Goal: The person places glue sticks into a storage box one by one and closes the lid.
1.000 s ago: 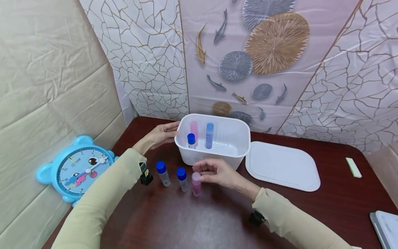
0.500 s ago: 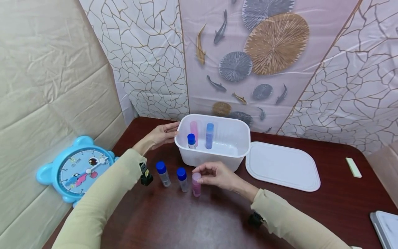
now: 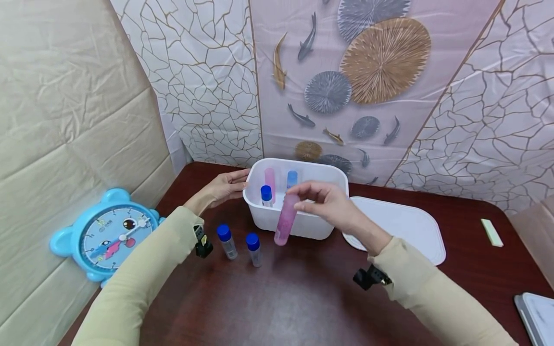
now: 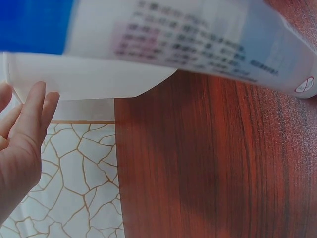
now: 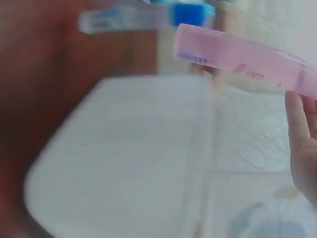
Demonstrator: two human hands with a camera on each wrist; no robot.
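My right hand (image 3: 326, 204) pinches a pink translucent glue stick (image 3: 285, 223) by its upper end. It hangs tilted in front of the white bin (image 3: 309, 230), above the table. In the right wrist view the fingers meet one end of the pink glue stick (image 5: 237, 57). My left hand (image 3: 222, 191) rests straight fingers against the bin's left end. Inside the bin stand another pink glue stick (image 3: 270, 178), a blue-capped one (image 3: 266, 193) and a light blue one (image 3: 292, 179), partly hidden by my right hand. Two blue-capped glue sticks (image 3: 227, 241) (image 3: 254, 250) stand on the table.
A white lid (image 3: 402, 228) lies flat right of the bin. A blue clock (image 3: 119, 235) leans at the left wall. A pale green strip (image 3: 492, 233) lies far right, and a grey-white object (image 3: 538, 317) sits at the right edge. A patterned sheet (image 3: 207, 86) hangs behind.
My right hand has taken hold of the pink glue stick, lifted it off the table and moved it up and right toward the bin. My left hand has stayed in place.
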